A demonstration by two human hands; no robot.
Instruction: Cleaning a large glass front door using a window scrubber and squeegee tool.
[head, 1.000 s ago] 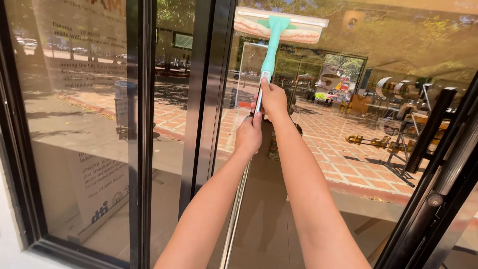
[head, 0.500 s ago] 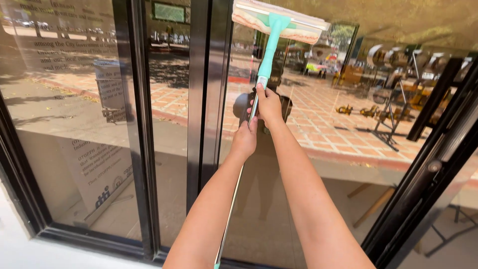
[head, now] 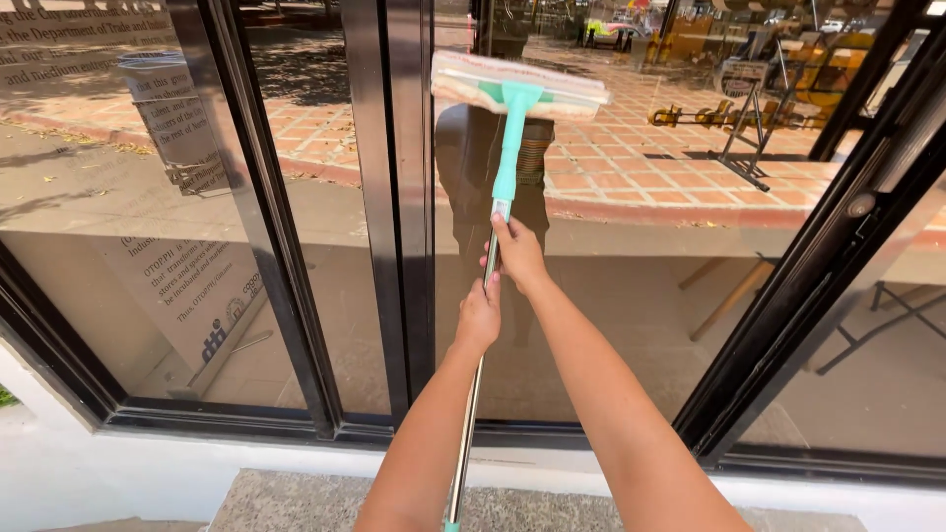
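Window washer [head: 518, 91] – a long tool with a teal neck, a pale fluffy pad and a shiny metal pole [head: 469, 424] – leans against the glass pane [head: 641, 296], its pad up at 12 o'clock. Both hands are wrapped tight around the pole. The right hand [head: 517, 254] grips higher, just under the teal part. The left hand [head: 480, 317] grips right below it, nearly touching. A black window frame [head: 399, 197] stands just beside the pole, at 9 o'clock from the hands. Behind the next pane, at 8 o'clock, a pale sign [head: 192, 300] with dark letters leans low – it looks like a tilted rectangle. Grey stone step [head: 296, 502] lies at 6 o'clock.
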